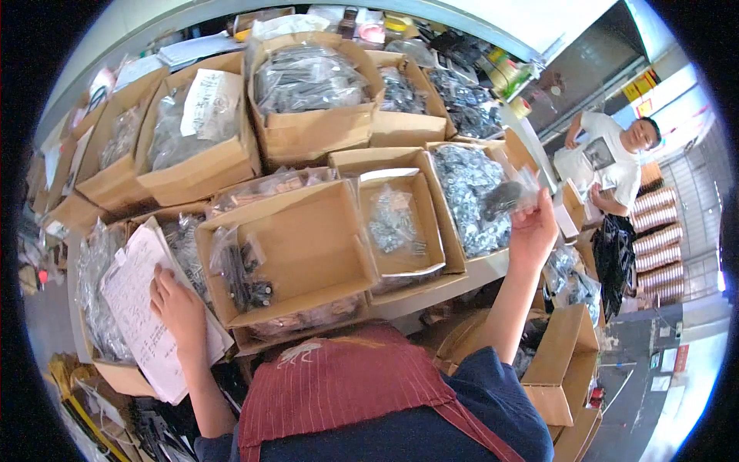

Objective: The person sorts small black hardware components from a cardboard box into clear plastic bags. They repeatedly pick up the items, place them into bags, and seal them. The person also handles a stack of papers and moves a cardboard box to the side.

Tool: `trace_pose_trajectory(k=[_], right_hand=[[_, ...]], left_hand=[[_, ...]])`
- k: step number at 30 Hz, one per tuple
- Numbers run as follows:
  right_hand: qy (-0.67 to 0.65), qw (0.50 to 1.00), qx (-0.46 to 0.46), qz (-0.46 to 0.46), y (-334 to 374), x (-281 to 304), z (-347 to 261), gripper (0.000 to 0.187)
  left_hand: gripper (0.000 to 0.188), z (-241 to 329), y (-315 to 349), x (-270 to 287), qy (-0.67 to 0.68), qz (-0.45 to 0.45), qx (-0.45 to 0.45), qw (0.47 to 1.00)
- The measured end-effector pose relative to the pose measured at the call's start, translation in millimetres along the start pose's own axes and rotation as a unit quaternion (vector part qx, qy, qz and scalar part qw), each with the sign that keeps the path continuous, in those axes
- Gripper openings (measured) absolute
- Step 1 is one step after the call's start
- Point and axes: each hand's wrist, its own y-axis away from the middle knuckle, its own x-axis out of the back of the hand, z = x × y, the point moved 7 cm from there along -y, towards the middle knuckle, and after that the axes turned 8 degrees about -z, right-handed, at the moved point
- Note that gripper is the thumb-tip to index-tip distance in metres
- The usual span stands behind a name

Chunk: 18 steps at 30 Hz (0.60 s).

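While half-curled, right hand (534,232) with bag (505,199)

The boxes (312,135) are of brown cardboard, matt and slightly rough at the edges. The large bag (308,81) is of clear plastic, wrinkled and very glossy; the small bag (519,195) is also of shiny, transparent plastic. The sheets (138,296) are of matt paper. The apron (331,393) is of matt cloth. The grey pieces (468,192) shine, but whether they are metal or plastic, I cannot tell.
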Motion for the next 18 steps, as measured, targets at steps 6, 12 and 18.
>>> trace_pose_trajectory(k=[6,12,18], right_hand=[[0.330,0.932,0.151,-0.013,-31.1,55.8,1.0,0.025],[0.205,0.976,-0.006,-0.073,-13.0,15.7,59.7,0.026],[0.314,0.933,-0.100,-0.145,-13.3,-14.8,108.8,0.019]], left_hand=[[0.033,4.8,-3.9,-4.5,-0.018,0.003,-0.018,1.000],[0.034,6.3,-1.4,3.4,-0.005,0.012,-0.028,1.000],[0.042,-6.6,-3.3,-9.3,0.006,-0.015,0.020,1.000]])
